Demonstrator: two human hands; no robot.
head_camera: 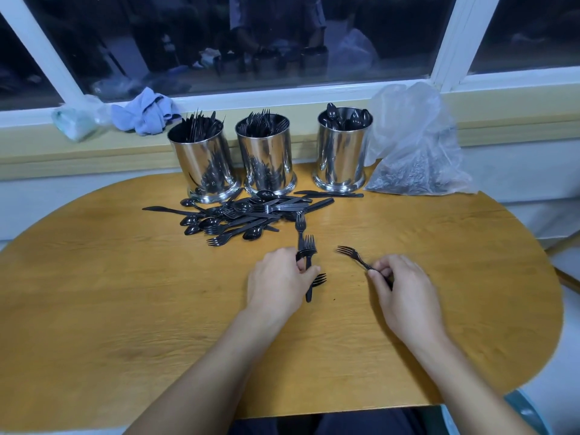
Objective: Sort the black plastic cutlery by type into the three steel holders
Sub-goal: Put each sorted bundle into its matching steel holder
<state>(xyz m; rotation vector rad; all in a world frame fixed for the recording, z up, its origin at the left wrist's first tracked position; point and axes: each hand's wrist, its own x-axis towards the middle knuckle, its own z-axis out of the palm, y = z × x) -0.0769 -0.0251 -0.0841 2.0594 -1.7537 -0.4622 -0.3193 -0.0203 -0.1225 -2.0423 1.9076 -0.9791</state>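
A: What are your hands doing?

B: Your left hand [279,279] is gripping a bunch of forks [309,251]. Their prongs are sticking up past your fingers, and one fork is poking out under your hand. Your right hand [405,293] is pinching one fork [353,255] by its handle. Its prongs are pointing up and to the left. Both hands are sitting low over the middle of the table [125,293], near each other but not touching.

A: Where is the rest lying?

B: A pile [238,215] of mixed forks, spoons and knives is lying toward the back edge, just in front of the holders. One knife [329,193] is lying by itself, in front of the right holder.

A: And the holders?

B: Three are standing in a row at the back edge. The left holder [205,164] is holding thin pieces, and you cannot tell for sure what kind. The middle holder [268,158] is holding forks. The right holder [342,155] is holding spoons.

A: Anything else?

B: A clear bag [414,146] with dark pieces inside is sitting at the back right edge, just beside the right holder. A blue cloth [144,113] is lying on the window ledge.
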